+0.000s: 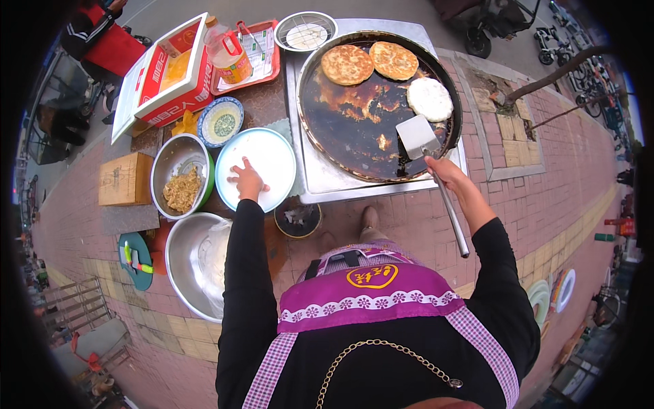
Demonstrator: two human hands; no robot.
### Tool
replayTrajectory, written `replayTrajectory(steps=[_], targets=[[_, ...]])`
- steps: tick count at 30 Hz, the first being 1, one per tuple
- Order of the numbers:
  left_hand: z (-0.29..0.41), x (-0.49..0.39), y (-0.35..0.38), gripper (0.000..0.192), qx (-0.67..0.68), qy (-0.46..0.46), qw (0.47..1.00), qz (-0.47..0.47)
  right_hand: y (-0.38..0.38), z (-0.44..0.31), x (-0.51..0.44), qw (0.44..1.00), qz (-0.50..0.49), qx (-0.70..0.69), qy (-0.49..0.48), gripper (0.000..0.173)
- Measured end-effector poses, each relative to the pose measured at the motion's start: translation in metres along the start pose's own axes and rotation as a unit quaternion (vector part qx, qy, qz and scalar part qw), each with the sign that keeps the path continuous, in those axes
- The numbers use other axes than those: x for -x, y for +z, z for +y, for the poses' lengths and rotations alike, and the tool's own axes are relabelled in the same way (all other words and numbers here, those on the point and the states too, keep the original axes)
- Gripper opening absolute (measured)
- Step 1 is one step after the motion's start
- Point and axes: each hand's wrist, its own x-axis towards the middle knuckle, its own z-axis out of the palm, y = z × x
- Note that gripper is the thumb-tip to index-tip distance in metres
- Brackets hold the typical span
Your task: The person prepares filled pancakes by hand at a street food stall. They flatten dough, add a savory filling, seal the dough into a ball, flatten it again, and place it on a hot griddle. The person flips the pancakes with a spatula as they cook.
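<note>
My right hand [446, 172] grips the long handle of a metal spatula [418, 136]. The spatula's flat blade is over the large round griddle pan [347, 148], just below a pale, floury flatbread [429, 99]. Two browned flatbreads, one at the far left [347, 65] and one beside it [393, 60], lie near the pan's back rim. Oil and dark patches cover the pan's surface. Over a white round board with a light-blue rim [273, 148], my left hand [249, 181] spreads its fingers and holds nothing. Whether the palm touches the board I cannot tell.
Left of the board stand a steel bowl of filling [182, 189], a patterned bowl [220, 122] and a wooden box [125, 179]. A large steel basin [191, 255] sits nearer me. Behind are an oil bottle [229, 56], a foam box [171, 66] and a wire-racked bowl [306, 31]. A person [94, 30] stands far left.
</note>
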Motion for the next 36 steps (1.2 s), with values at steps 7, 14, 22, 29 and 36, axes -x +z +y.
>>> replayTrajectory(steps=[7,14,22,29,36], targets=[[0.004,-0.004,-0.001,0.127,-0.002,-0.007,1.0,-0.013,-0.014,-0.012,-0.035,0.857,0.268,0.429,-0.096,0.061],[0.003,0.003,-0.001,0.124,0.006,-0.01,1.0,-0.004,-0.019,-0.065,-0.054,0.871,0.182,0.414,-0.192,0.056],[0.006,0.003,-0.001,0.123,0.012,-0.042,0.999,-0.007,0.028,-0.14,-0.071,0.976,-0.179,-0.119,0.037,0.048],[0.004,0.005,0.005,0.114,0.053,-0.039,0.998,0.024,0.04,-0.198,-0.112,0.961,-0.217,-0.162,0.056,0.045],[0.002,-0.001,0.028,0.068,-0.008,-0.017,0.99,0.136,-0.01,-0.246,-0.104,0.932,-0.316,-0.175,0.01,0.041]])
